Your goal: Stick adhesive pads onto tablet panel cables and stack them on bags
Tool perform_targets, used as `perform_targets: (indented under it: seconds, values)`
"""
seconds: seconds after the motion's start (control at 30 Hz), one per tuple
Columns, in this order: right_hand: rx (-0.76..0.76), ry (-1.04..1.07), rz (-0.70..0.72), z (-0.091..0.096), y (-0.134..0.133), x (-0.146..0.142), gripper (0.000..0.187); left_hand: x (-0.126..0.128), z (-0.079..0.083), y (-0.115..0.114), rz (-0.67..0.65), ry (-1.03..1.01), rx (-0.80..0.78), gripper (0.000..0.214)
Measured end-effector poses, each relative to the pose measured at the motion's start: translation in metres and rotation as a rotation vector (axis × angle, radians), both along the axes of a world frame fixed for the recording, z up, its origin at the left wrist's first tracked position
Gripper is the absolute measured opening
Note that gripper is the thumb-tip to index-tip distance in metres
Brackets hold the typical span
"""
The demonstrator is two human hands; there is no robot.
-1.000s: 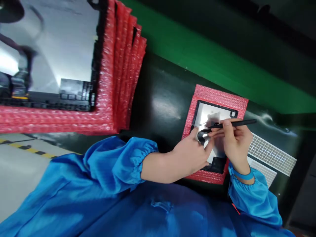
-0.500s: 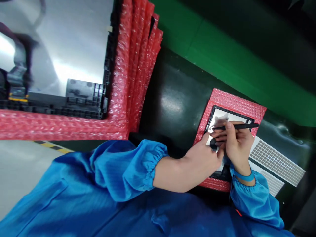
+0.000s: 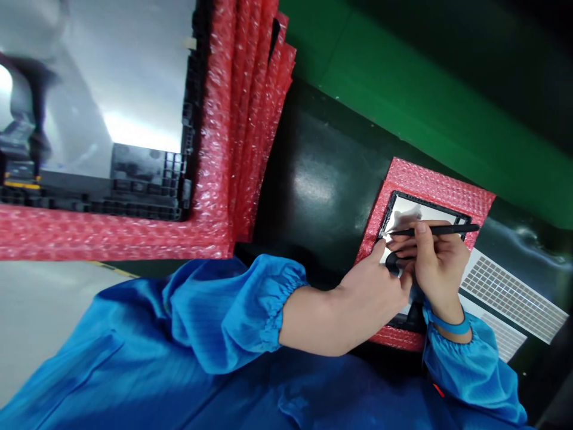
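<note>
A flat display panel [image 3: 428, 213] with a silvery back and black frame lies on a red bubble-wrap sheet [image 3: 441, 181], at the right of the view. My right hand [image 3: 436, 263] is closed around slim black tweezers [image 3: 450, 229]. Their pointed tip reaches the panel's left edge. Against that same edge rests one digit of my left hand [image 3: 371, 292], its other visible finger spread toward my right hand. The rest of the left fingers are hidden beneath it. Between both hands, a dark rounded patch [image 3: 392, 263] shows on the panel.
At the upper left, a larger-looking panel [image 3: 147, 113] lies on a stack of red bubble-wrap sheets [image 3: 248, 137]. White sheets with grid-like labels [image 3: 514, 292] lie right of my right hand on the dark work surface [image 3: 313, 179]. A green strip [image 3: 403, 107] runs behind.
The view has shifted slightly, so my hands and the small panel appear a little farther right. Grip and tweezers tip position on the panel look about the same.
</note>
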State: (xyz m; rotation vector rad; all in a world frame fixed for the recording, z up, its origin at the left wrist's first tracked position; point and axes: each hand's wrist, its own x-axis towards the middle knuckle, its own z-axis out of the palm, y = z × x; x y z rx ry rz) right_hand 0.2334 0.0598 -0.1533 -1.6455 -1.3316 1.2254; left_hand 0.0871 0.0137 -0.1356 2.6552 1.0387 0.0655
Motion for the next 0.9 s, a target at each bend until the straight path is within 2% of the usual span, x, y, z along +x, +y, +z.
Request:
perform_targets:
  seconds: [0.27, 0.4, 0.5, 0.6, 0.67, 0.8, 0.83, 0.9]
  values:
    - [-0.025, -0.014, 0.034, 0.003, 0.000, -0.001, 0.036, -0.007, 0.002, 0.009, -0.024, -0.002, -0.068, 0.037]
    - [-0.010, 0.005, 0.008, -0.001, 0.001, -0.002, 0.036, -0.008, 0.004, 0.016, -0.069, 0.025, -0.159, 0.049]
    - [0.017, 0.047, -0.004, -0.004, 0.003, -0.002, 0.037, -0.006, 0.003, 0.019, -0.072, -0.016, -0.139, 0.061]
    - [0.048, 0.121, -0.034, 0.001, 0.001, 0.004, 0.038, -0.011, 0.005, 0.018, -0.074, -0.086, -0.088, 0.047]
    - [0.080, 0.156, -0.059, 0.006, -0.004, 0.013, 0.037, -0.019, 0.009, 0.016, 0.027, -0.090, -0.114, 0.034]
    - [0.134, 0.160, -0.115, 0.008, -0.024, 0.038, 0.036, -0.041, 0.007, 0.012, 0.482, 0.095, -0.256, 0.038]
    - [0.143, 0.156, -0.129, 0.005, -0.029, 0.043, 0.036, -0.045, 0.004, 0.012, 0.550, 0.127, -0.301, 0.037]
    - [0.169, 0.150, -0.156, -0.005, -0.037, 0.052, 0.037, -0.051, -0.003, 0.011, 0.579, 0.120, -0.398, 0.030]
